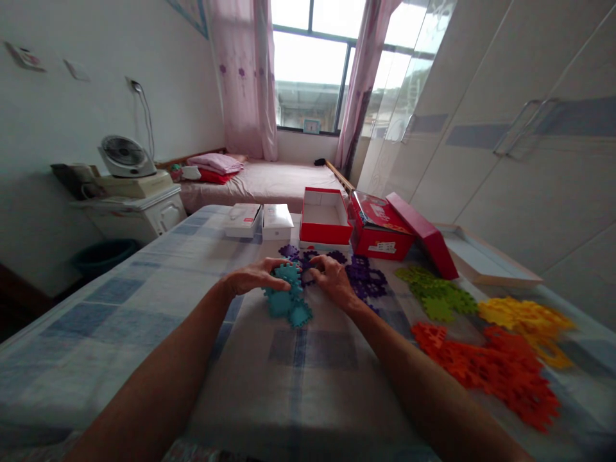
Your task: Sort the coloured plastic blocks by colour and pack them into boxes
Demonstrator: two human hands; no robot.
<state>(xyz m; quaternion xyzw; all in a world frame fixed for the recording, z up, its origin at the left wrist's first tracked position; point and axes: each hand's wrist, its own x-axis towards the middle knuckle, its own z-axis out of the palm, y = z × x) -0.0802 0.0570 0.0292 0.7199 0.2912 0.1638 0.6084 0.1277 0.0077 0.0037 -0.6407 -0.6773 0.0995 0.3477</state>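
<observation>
Thumb and fingers of my left hand (257,276) are closed around a turquoise toothed plastic piece (289,274). More turquoise pieces (280,305) lie just below it on the checked cloth. My right hand (332,280) is to the right, fingers bent, with a gap between thumb and index finger. Its fingertips are close to purple toothed pieces (366,277) spread at the far side; whether they touch one cannot be made out.
Green pieces (437,295), yellow pieces (527,317) and a heap of orange-red pieces (491,366) lie to the right. At the back stand two white boxes (278,221), an open red box (325,232), another red box (382,237), a leaning red lid (426,240) and a shallow tray (495,273).
</observation>
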